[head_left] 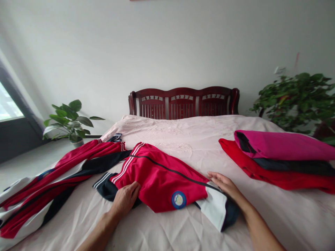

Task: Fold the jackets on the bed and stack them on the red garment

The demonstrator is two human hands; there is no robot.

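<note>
A red track jacket (162, 174) with white stripes along its left edge, a dark piping line and a round blue badge lies on the bed in front of me, folded over itself. Navy striped fabric pokes out beneath its left side, and its right end is white and navy. My left hand (127, 195) is closed on the jacket's near left edge, its fingertips hidden. At the opposite end my right hand (222, 183) rests on the white part, fingers stretched out and lying along the cloth.
Left on the bed lies another loose red, white and navy garment (68, 174). A stack of folded clothes, magenta (288, 144) over dark and red (274, 177), sits at right. Behind are a wooden headboard (183, 93) and potted plants (70, 120) on both sides.
</note>
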